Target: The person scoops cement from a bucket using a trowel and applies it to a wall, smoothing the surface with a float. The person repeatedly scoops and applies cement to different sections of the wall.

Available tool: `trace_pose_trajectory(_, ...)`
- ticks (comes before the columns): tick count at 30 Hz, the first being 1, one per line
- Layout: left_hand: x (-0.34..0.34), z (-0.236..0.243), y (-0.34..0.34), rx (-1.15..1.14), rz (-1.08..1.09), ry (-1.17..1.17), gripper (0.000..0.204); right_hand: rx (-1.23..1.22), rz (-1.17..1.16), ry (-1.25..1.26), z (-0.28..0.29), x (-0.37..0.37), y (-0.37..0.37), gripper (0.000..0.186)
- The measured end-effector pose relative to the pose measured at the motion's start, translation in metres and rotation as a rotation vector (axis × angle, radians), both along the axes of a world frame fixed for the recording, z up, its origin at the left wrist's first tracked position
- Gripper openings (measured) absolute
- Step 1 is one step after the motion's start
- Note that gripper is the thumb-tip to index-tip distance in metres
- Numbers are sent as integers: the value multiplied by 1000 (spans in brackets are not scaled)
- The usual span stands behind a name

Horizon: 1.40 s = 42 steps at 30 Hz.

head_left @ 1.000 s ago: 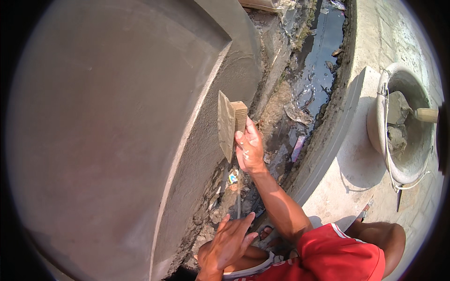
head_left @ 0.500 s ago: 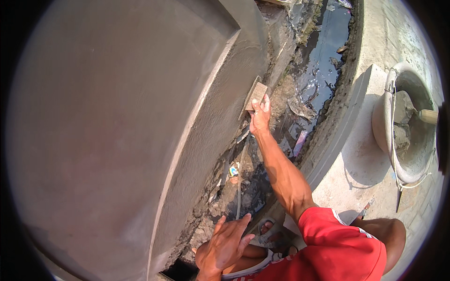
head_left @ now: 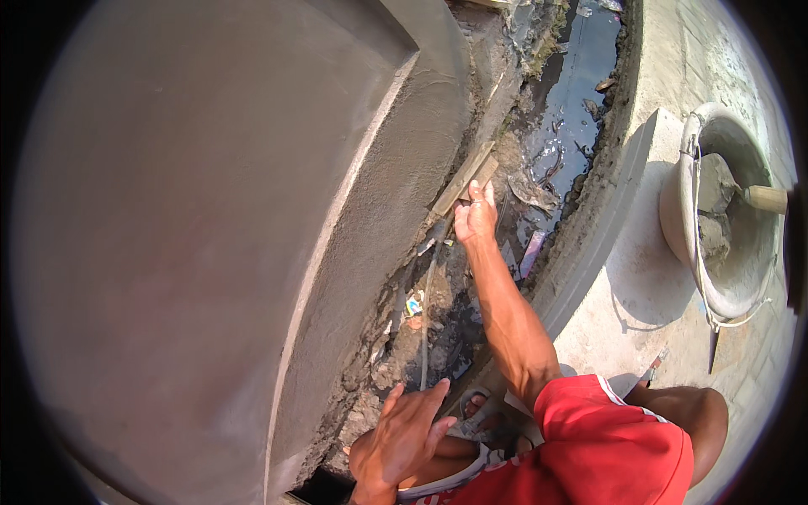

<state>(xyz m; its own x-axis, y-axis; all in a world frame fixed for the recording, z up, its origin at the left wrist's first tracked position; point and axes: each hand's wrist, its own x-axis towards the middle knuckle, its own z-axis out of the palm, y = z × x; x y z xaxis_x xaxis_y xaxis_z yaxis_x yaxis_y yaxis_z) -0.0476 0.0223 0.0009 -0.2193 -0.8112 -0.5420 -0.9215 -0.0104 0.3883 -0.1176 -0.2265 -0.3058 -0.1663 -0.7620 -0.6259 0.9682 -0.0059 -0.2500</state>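
My right hand (head_left: 476,217) is stretched out along the lower part of a grey plastered wall (head_left: 370,210). Its fingers are closed round the block handle of a wooden float (head_left: 463,181). The float is seen nearly edge-on, beside the foot of the wall; I cannot tell whether its face touches the plaster. My left hand (head_left: 402,443) hovers low in front of me above my knee, its fingers apart and nothing in it.
A drain with dark water (head_left: 581,93) and rubbish runs beside the wall. On the concrete ledge (head_left: 631,278) to the right stands a bucket (head_left: 715,126) holding mortar (head_left: 715,189) and a wooden-handled trowel (head_left: 764,199). Another blade-like tool (head_left: 656,364) lies near my leg.
The float has tilted from showing its back to nearly edge-on, and my right hand has turned and moved slightly nearer. My left hand stays almost still. The whole view has shifted slightly.
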Motion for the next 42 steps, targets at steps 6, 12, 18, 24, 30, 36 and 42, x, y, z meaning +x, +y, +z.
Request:
trace_pose_trajectory(6,7,2,7,53,63,-13,52,-123,76,101,-6,26,-29,66)
trace_pose_trajectory(12,5,-3,3,52,34,-14,53,-435,-22,318,102,37,-2,64)
trace_pose_trajectory(18,1,-9,-11,111,-8,-25,54,-591,66,214,136,37,41,65)
trace_pose_trajectory(24,-1,-9,-8,74,17,-28,54,-211,-106,-105,13,-36,-49,44)
trace_pose_trajectory(30,-2,5,-9,120,99,-49,52,-129,58,111,-28,-42,-105,42)
trace_pose_trajectory(36,-14,4,-16,88,79,-48,53,-151,-27,359,30,-7,-96,58)
trace_pose_trajectory(42,-5,-15,-20,129,39,-54,54,-560,-44,516,139,16,-7,63)
